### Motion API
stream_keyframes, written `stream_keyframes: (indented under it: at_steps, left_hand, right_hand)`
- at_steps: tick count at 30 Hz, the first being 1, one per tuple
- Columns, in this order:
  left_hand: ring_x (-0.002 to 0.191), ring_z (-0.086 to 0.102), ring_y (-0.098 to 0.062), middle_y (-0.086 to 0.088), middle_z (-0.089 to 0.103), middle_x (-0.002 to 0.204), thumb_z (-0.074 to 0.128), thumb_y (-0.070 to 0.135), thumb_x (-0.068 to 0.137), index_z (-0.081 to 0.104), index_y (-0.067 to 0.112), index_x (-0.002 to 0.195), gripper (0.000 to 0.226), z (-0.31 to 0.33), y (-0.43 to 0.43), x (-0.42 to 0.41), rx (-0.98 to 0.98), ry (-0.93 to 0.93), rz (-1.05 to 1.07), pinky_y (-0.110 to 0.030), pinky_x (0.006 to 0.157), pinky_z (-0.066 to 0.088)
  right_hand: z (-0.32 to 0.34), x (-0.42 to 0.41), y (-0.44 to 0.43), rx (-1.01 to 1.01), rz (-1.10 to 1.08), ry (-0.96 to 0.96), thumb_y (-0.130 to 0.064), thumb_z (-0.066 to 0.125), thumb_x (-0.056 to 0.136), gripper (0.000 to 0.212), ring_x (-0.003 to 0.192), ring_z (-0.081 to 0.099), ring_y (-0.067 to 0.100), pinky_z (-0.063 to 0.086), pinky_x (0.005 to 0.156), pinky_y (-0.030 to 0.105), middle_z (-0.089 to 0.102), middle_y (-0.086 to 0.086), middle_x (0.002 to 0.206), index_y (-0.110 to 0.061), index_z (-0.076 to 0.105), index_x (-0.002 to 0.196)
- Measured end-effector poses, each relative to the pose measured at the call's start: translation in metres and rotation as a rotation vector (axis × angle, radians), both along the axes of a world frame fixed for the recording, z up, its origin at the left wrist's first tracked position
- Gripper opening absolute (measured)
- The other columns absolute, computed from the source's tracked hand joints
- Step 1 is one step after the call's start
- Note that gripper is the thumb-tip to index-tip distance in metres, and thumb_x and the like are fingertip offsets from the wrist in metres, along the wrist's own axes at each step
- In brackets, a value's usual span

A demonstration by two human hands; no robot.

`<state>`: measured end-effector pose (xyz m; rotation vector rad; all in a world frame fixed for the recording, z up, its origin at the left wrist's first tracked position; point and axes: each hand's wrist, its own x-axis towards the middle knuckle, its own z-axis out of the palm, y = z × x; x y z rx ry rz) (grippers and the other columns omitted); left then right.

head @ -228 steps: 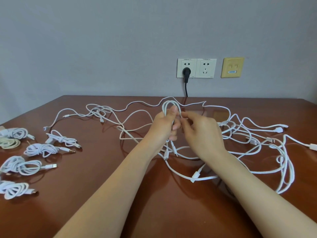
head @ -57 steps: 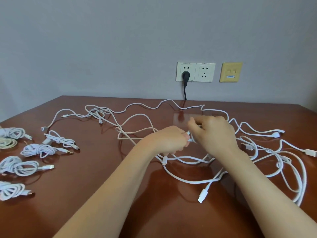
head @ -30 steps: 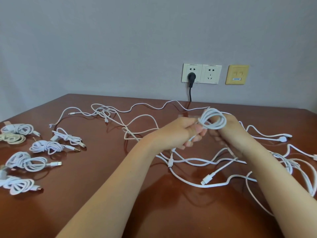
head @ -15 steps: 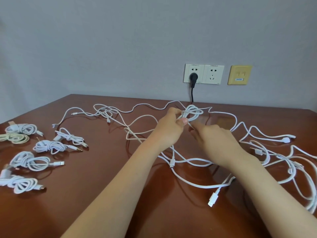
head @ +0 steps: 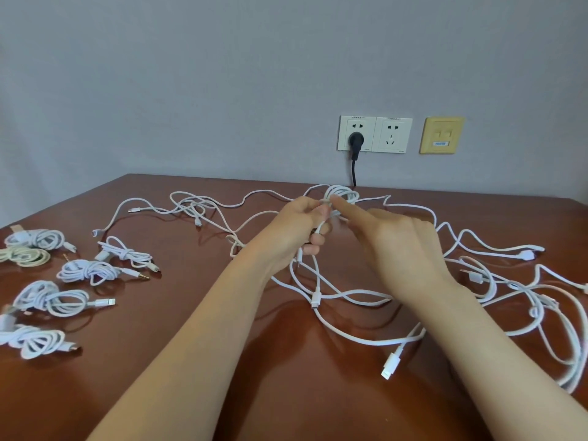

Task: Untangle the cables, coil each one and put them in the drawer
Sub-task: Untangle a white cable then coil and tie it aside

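A white plug (head: 389, 366) is lying nearest on the glossy table (head: 286, 393); thin limp slack (head: 317, 272) is hanging below the left hand (head: 296, 233), which is gripping a small coil (head: 343, 196); the right hand (head: 404, 249), nearer the slack, is touching the coil with one straight finger (whether it is pinching, I cannot tell).

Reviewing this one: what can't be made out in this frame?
Drawer: nowhere in the head view.
Right hand: its own back hides whether it pinches the coil the left hand grips.
Tangle: cut off by the right edge.
Cream bundle: cut off by the left edge.
Black cord: its lower end drops behind the table.
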<state>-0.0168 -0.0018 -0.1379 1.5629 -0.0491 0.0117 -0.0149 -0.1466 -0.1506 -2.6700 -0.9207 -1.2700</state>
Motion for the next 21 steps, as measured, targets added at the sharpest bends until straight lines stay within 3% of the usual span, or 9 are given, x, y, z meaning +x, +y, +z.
stream_keyframes:
  at_steps: [3, 5, 11, 15, 18, 21]
  left_hand:
    - [0.034, 0.027, -0.004, -0.001, 0.041, 0.056, 0.035, 0.013, 0.102, 0.044, 0.011, 0.087, 0.017, 0.004, 0.003, -0.002, -0.115, 0.066, -0.058, -0.013, 0.033, 0.019]
    - [0.032, 0.025, -0.004, 0.002, 0.042, 0.049, 0.034, 0.013, 0.102, 0.043, 0.012, 0.085, 0.02, 0.005, 0.002, -0.003, -0.104, 0.089, -0.069, -0.013, 0.031, 0.017]
    - [0.031, 0.024, -0.002, 0.005, 0.038, 0.046, 0.041, 0.026, 0.1, 0.046, 0.011, 0.09, 0.018, 0.007, 0.002, -0.003, -0.066, 0.091, -0.081, -0.012, 0.029, 0.016]
    - [0.031, 0.023, -0.003, 0.004, 0.038, 0.046, 0.045, 0.025, 0.098, 0.045, 0.013, 0.085, 0.017, 0.008, 0.0, -0.003, -0.058, 0.052, -0.036, -0.012, 0.031, 0.015]
    - [0.03, 0.023, -0.003, 0.0, 0.035, 0.055, 0.044, 0.022, 0.099, 0.044, 0.013, 0.085, 0.016, 0.009, -0.001, -0.003, -0.098, 0.031, -0.008, -0.012, 0.031, 0.015]
    - [0.029, 0.023, -0.003, -0.001, 0.033, 0.057, 0.043, 0.019, 0.099, 0.047, 0.013, 0.087, 0.015, 0.009, -0.001, -0.002, -0.131, 0.016, 0.029, -0.012, 0.031, 0.016]
  right_hand:
    - [-0.003, 0.004, -0.006, 0.105, 0.072, 0.03, 0.006, 0.073, 0.054, 0.049, 0.041, 0.054, 0.027, 0.033, 0.037, 0.019, 0.056, 0.003, 0.052, -0.018, 0.073, 0.097]
    - [-0.004, 0.006, -0.009, 0.159, 0.103, 0.018, 0.001, 0.065, 0.059, 0.039, 0.045, 0.057, 0.027, 0.041, 0.037, 0.024, 0.059, 0.003, 0.055, -0.019, 0.073, 0.092]
    - [-0.003, 0.007, -0.012, 0.169, 0.114, -0.032, -0.001, 0.066, 0.061, 0.035, 0.046, 0.057, 0.027, 0.036, 0.04, 0.02, 0.06, 0.002, 0.055, -0.02, 0.074, 0.09]
    - [-0.006, 0.007, -0.01, 0.272, 0.14, -0.066, -0.008, 0.06, 0.074, 0.029, 0.046, 0.06, 0.028, 0.043, 0.039, 0.026, 0.064, 0.002, 0.058, -0.02, 0.069, 0.099]
    - [-0.008, 0.002, -0.004, 0.406, 0.058, 0.049, -0.031, 0.041, 0.089, 0.022, 0.05, 0.061, 0.03, 0.042, 0.046, 0.029, 0.065, 0.001, 0.059, -0.026, 0.043, 0.11]
    - [-0.012, 0.0, 0.004, 0.536, -0.011, 0.321, -0.032, 0.045, 0.093, 0.021, 0.076, 0.064, 0.034, 0.042, 0.063, 0.036, 0.069, 0.002, 0.077, -0.022, 0.041, 0.111]
